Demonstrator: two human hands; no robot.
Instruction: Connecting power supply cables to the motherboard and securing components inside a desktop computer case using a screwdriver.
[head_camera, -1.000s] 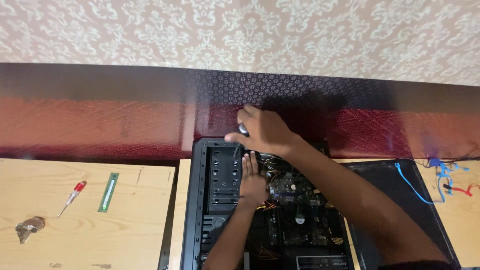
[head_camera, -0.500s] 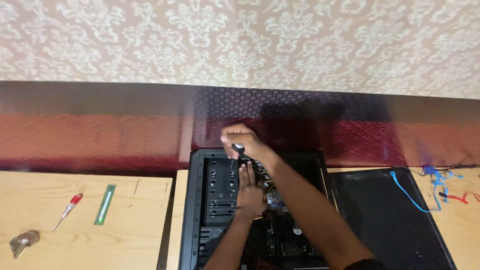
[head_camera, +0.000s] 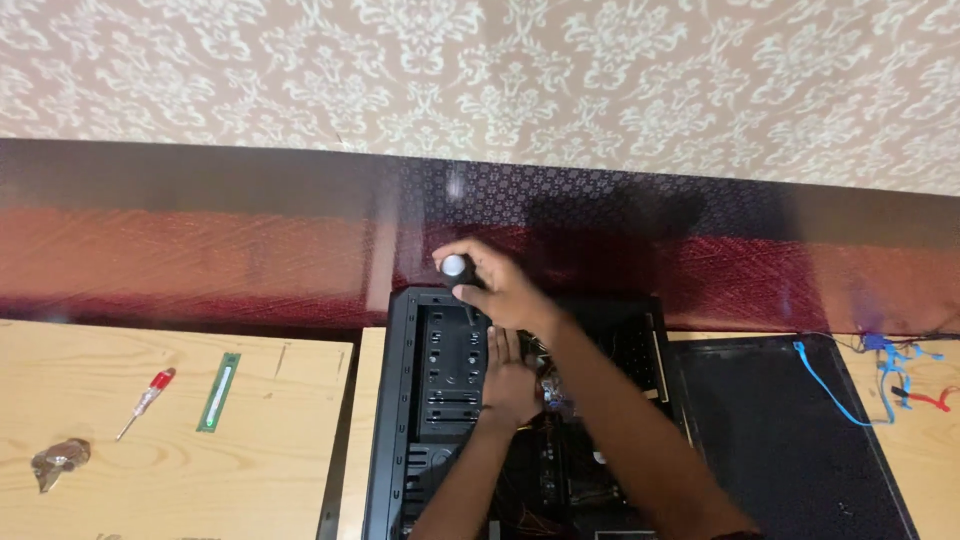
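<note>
The right hand (head_camera: 500, 285) grips a screwdriver (head_camera: 458, 270) over the open computer case (head_camera: 400, 400); the left hand (head_camera: 508, 375) lies flat and open inside it, just below the right hand; a small red screwdriver (head_camera: 146, 400) lies far left.

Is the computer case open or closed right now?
Open. The black computer case lies on its side with its inner bays and wiring exposed, and the left hand rests inside it.

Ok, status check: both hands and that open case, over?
Right hand gripping a screwdriver, shaft pointing down into the open computer case. Left hand flat inside the case, beside the shaft. Nothing blocking the hands.
</note>
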